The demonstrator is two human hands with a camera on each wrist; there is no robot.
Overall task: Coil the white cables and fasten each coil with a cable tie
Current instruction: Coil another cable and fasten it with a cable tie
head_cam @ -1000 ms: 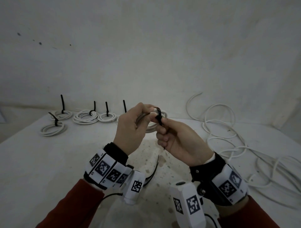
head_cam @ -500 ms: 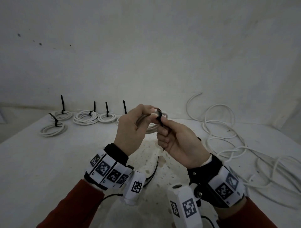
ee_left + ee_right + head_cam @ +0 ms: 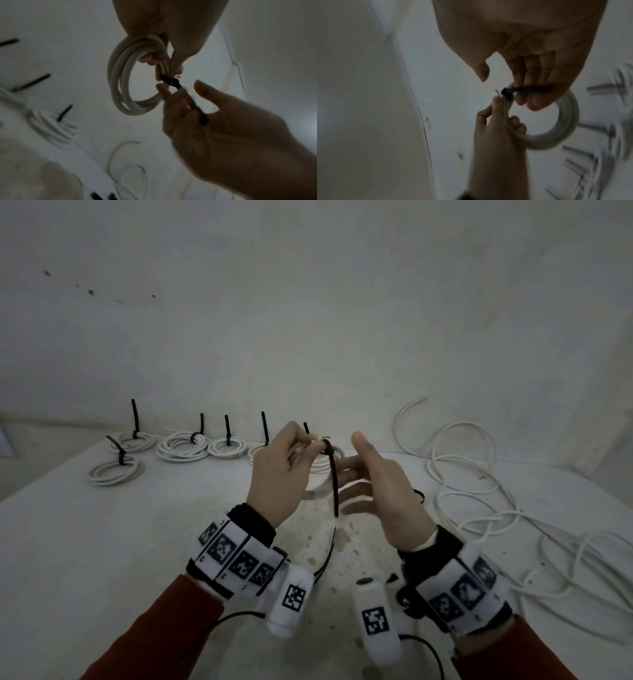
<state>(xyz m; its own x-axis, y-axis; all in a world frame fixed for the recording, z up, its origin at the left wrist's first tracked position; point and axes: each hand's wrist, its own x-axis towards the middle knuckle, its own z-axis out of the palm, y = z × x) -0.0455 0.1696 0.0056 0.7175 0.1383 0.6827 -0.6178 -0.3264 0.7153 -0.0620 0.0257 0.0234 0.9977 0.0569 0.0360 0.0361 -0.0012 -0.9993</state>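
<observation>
Item: white cable coil (image 3: 120, 75), held above the counter (image 3: 102, 542) in the left hand (image 3: 274, 474), fingers curled round it; grip closed on the coil. Black cable tie (image 3: 334, 474) is looped round the coil, tail hanging down. Right hand (image 3: 383, 491): grip wide, fingers spread beside the tail. Tied coils (image 3: 183, 445) are ranged at the counter's far left; loose white cable (image 3: 479, 491) is strewn at right

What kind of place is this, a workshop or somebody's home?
Probably a bare room set up for recording handwork, not a home: a plain white table against blank walls, tied cable coils lined up at the back, loose white cable heaped at the right, and marker-patterned camera bands on both wrists.
</observation>
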